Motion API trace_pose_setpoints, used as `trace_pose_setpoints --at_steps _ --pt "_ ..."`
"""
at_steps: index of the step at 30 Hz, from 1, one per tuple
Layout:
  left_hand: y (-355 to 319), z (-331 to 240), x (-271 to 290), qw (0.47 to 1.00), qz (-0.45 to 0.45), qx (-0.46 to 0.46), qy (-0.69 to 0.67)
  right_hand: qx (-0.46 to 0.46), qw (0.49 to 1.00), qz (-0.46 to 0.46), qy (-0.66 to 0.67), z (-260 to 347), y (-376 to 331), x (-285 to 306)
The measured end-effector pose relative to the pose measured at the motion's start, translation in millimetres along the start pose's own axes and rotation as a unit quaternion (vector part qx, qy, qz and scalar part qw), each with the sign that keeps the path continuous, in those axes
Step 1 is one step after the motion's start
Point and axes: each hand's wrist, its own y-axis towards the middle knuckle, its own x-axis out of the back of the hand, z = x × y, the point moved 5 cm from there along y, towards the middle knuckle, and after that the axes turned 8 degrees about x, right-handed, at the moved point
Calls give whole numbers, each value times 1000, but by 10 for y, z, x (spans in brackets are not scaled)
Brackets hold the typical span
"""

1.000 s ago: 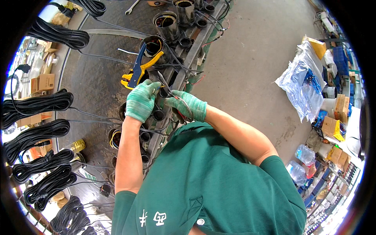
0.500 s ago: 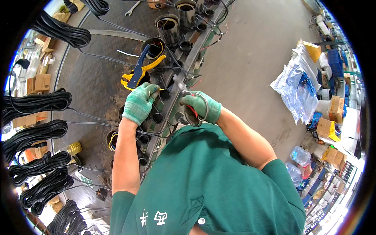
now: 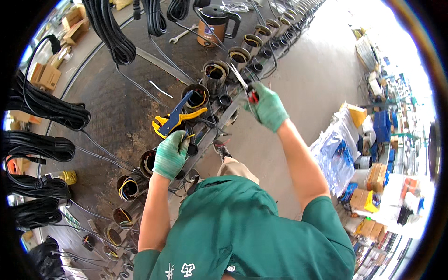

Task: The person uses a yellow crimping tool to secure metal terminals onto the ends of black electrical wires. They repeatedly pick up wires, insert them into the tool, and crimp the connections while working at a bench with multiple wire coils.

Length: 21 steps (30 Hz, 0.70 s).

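Observation:
My right hand (image 3: 269, 108), in a green-and-white glove, is closed round the red-and-black handle of a pair of scissors (image 3: 241, 77). Their silver blades point up and left, above the row of metal cylinders. At the bench edge my gloved left hand (image 3: 170, 155) pinches a thin yellow wire (image 3: 190, 136) beside a small black tube (image 3: 192, 149). Just beyond that hand, blue-and-yellow wire strippers (image 3: 175, 117) lie across the cylinder mouths. An open metal cylinder (image 3: 195, 96) with yellow wire inside stands behind them.
Black cable bundles (image 3: 52, 105) hang along the left, their leads running over the dark bench (image 3: 105, 109). A brown-and-black jug (image 3: 213, 28) and a wrench (image 3: 184, 33) are at the back. Right of the bench, plastic sheeting (image 3: 333, 151) lies near boxes.
My right hand has swung up and away to the right with the scissors, whose blades now show. My left hand still pinches at the same spot. The view has shifted, bringing the jug in.

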Motion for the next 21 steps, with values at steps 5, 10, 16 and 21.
trace_pose_setpoints --at_steps 5,10,16,21 --pt "55 -109 -29 1000 -27 3 -15 141 982 60 -108 -487 1240 -29" --pt "-49 99 -117 973 -65 149 -161 231 954 97 -164 -1002 2156 64" --pt "-121 92 -232 934 -127 208 -260 241 894 279 -254 -1057 2263 -107" --pt "-168 155 -306 901 -168 218 -334 246 875 264 -324 -1022 2214 -95"
